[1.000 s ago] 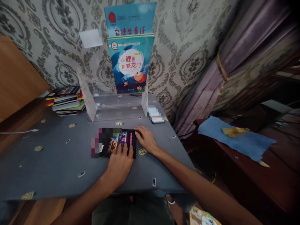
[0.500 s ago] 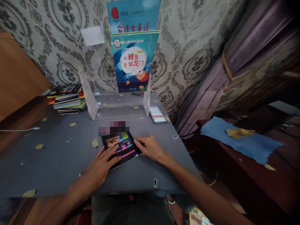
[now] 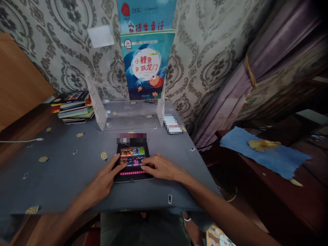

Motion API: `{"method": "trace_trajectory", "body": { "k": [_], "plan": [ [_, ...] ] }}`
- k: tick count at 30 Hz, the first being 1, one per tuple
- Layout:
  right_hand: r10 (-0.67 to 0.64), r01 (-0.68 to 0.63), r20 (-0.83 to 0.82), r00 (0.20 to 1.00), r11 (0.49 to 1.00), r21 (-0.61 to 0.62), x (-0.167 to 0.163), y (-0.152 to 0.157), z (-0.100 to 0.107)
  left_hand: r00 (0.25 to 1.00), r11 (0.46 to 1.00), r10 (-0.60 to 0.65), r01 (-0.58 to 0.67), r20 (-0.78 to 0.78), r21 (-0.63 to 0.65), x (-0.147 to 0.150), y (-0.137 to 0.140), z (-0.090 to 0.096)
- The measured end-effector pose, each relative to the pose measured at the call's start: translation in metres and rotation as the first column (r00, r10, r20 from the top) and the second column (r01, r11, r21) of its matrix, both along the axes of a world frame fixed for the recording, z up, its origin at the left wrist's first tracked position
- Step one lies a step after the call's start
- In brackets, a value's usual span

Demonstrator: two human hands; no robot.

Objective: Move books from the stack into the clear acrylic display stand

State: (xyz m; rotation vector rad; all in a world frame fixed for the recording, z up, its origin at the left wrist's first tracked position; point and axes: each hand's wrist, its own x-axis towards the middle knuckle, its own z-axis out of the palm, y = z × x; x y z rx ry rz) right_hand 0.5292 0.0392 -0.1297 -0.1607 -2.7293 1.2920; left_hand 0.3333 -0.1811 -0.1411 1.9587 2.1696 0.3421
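Note:
A dark booklet (image 3: pixel 132 169) with colourful picture panels and a pink strip lies flat on the grey cloth, squared to the table's front edge. Its top part is blurred out. My left hand (image 3: pixel 107 176) rests at the booklet's left side, fingers along that edge and thumb stretched over the cover. From the right, my right hand (image 3: pixel 160 167) touches the cover with thumb and forefinger apart, the other fingers partly curled and half hidden. Neither hand lifts the booklet.
Behind the booklet stands a clear acrylic rack (image 3: pixel 130 119) holding upright picture books (image 3: pixel 145 68). A book stack (image 3: pixel 75 107) sits back left, a white cable (image 3: pixel 23 141) at left. A blurred pale item (image 3: pixel 173 123) lies right of the rack. Blue cloth (image 3: pixel 235 140) covers part of a side surface.
The booklet has turned from a slant to straight. My left hand's fingers have moved from its cover to its left edge; my right hand has shifted left from its right edge onto the cover.

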Motion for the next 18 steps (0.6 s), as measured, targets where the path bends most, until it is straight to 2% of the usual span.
{"method": "trace_trajectory", "body": {
  "k": [8, 14, 18],
  "plan": [
    [-0.004, 0.004, 0.022, 1.0, 1.0, -0.012, 0.005, 0.006, 0.007, 0.999, 1.0, -0.015, 0.016, -0.045, 0.022, 0.005, 0.006, -0.001],
    [-0.061, 0.062, -0.01, 0.998, 0.993, 0.096, 0.005, 0.014, 0.003, 0.995, 0.994, -0.072, 0.077, -0.062, 0.077, 0.017, 0.016, 0.001],
    [-0.13, 0.137, -0.046, 0.99, 0.967, 0.213, -0.002, 0.017, -0.001, 0.997, 0.986, -0.013, 0.024, -0.07, 0.163, 0.02, 0.038, 0.008]
  ]
}}
